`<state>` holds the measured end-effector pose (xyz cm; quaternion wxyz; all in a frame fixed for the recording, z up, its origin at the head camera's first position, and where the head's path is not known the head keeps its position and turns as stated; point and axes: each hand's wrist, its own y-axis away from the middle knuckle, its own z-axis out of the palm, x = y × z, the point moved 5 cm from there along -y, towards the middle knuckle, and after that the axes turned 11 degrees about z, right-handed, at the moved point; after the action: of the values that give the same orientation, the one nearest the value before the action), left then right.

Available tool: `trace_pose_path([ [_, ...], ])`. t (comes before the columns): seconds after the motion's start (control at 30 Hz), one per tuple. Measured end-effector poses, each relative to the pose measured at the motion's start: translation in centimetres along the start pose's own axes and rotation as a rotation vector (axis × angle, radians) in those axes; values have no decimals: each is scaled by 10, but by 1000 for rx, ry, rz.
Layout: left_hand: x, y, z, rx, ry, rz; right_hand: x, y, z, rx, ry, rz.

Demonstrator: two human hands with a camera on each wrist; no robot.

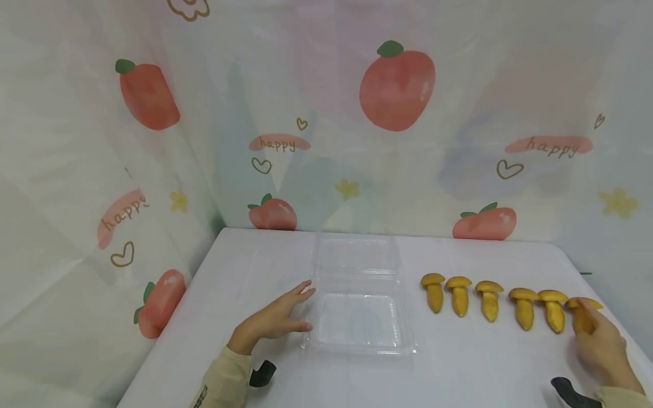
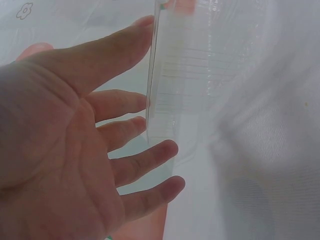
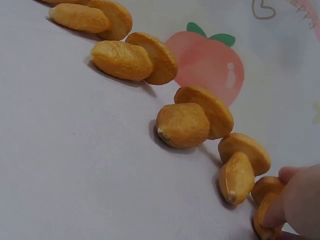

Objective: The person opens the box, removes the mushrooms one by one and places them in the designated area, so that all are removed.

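A clear plastic clamshell box [image 1: 357, 347] lies unfolded on the table, its lid [image 1: 357, 256] towards the back wall. My left hand [image 1: 278, 316] is at the box's left side, fingers spread and fairly straight; in the left wrist view, fingertips [image 2: 145, 30] meet the clear edge. Yellow-brown mushrooms [image 1: 490, 300] lie in a row right of the box, caps pointing away from me. At the row's right end, my right hand [image 1: 604, 347] pinches the last mushroom [image 1: 583, 322] between thumb and fingers. In the right wrist view, that mushroom [image 3: 265, 190] is partly hidden by the hand.
White cloth covers the table [image 1: 265, 258]. A printed fabric wall [image 1: 326, 85] with peaches and hearts rises behind, and another stands on the left. Dark curved pieces [image 1: 263, 374] show beside both wrists.
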<state>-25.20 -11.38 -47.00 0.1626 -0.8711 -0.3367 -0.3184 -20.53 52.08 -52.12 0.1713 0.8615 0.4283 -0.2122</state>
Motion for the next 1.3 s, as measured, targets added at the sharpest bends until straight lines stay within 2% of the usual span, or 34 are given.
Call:
trace_pose_path([
  [0.17, 2, 0, -1, 4, -3, -5, 0, -1, 1, -7, -16, -30],
  [0.27, 2, 0, -1, 0, 1, -1, 2, -2, 1, -12, -22, 5],
  [0.4, 2, -2, 1, -2, 6, 11, 3, -2, -3, 19, -37, -3],
  [0.53, 2, -2, 1, 2, 4, 14, 0, 0, -6, 66, -56, -67],
  [0.6, 1, -2, 1, 0, 9, 9, 0, 1, -6, 65, -70, -57],
  [0.87, 1, 0, 1, 7, 23, 0, -5, 5, -4, 17, -120, 123],
  [1.03, 3, 2, 0, 9, 19, -4, -4, 9, -9, 20, -178, 235],
  [1.2, 3, 1, 0, 5, 13, -7, -10, 11, -20, 74, -204, 201],
  [1.3, 4, 0, 0, 6, 12, -4, -16, 15, -24, 84, -230, 219],
])
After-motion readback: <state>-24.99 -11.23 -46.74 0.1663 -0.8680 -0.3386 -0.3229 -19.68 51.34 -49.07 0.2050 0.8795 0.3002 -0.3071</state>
